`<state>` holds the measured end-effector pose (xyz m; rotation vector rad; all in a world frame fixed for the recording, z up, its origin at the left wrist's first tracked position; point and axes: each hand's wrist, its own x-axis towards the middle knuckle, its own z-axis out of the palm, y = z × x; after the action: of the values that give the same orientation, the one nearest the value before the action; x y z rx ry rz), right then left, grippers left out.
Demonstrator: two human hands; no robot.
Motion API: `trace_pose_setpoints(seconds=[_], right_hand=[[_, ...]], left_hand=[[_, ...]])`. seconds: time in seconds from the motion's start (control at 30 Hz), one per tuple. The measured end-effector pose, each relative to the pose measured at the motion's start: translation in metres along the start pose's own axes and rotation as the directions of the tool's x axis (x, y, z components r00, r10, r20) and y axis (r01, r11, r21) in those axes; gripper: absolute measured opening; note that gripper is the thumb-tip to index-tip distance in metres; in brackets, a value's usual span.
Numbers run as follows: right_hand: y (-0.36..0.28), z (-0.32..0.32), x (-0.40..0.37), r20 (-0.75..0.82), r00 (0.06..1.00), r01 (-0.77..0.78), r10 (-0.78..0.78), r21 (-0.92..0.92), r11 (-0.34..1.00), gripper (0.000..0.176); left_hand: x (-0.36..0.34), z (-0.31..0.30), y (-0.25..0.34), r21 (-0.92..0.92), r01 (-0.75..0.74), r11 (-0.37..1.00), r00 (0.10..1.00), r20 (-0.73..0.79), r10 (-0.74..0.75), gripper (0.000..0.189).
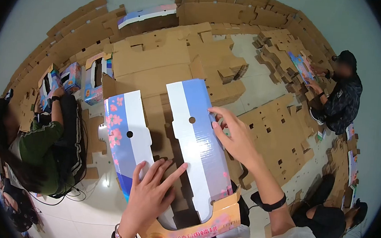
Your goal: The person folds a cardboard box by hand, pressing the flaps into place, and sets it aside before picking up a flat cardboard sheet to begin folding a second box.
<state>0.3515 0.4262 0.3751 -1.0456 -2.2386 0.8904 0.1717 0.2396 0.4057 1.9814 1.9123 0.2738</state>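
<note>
A cardboard box [203,151] printed in blue, white and pink blossoms stands before me, its top partly open along a long middle gap. Two long flaps with round holes border the gap, and an orange end panel [206,227] with printed characters faces me. My left hand [153,196] lies over the near part of the gap with fingers spread, touching the left flap [130,123]. At the box's right long side is my right hand [238,138], thumb and forefinger apart against the edge; its other fingers are partly hidden.
Flat brown cardboard [155,53] lies in stacks behind the box, with more sheets [274,134] to the right. At left a person in green [40,156] handles a printed box [49,88]. A person in black [344,95] holds a printed sheet [300,65]. Another person crouches lower right.
</note>
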Motion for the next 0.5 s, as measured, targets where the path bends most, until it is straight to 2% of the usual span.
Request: trace_pose_setpoints(seconds=[0.23, 0.33, 0.4, 0.43, 0.5], right_hand=[[-0.003, -0.002, 0.003, 0.042, 0.998, -0.056, 0.055, 0.018, 0.998, 0.028], [-0.008, -0.008, -0.002, 0.035, 0.998, -0.050, 0.051, -0.032, 0.998, 0.030], [-0.018, -0.014, -0.012, -0.028, 0.992, 0.111, -0.120, -0.215, 0.970, 0.034], [-0.028, -0.016, -0.017, -0.027, 0.993, 0.110, -0.119, -0.215, 0.970, 0.034], [-0.047, -0.015, -0.028, 0.112, 0.982, 0.161, -0.151, -0.088, 0.983, 0.041]], left_hand=[[0.001, 0.000, -0.001, 0.011, -0.009, 1.000, 1.000, 0.003, 0.009, 0.069], [0.001, 0.001, -0.002, 0.023, -0.014, 1.000, 1.000, -0.014, 0.015, 0.069], [0.001, 0.003, -0.003, 0.034, -0.017, 0.999, 1.000, -0.023, 0.018, 0.068], [0.001, 0.004, -0.003, 0.029, -0.015, 0.999, 0.999, -0.036, 0.016, 0.069], [0.003, 0.005, -0.002, 0.019, -0.019, 1.000, 0.999, -0.046, 0.020, 0.069]])
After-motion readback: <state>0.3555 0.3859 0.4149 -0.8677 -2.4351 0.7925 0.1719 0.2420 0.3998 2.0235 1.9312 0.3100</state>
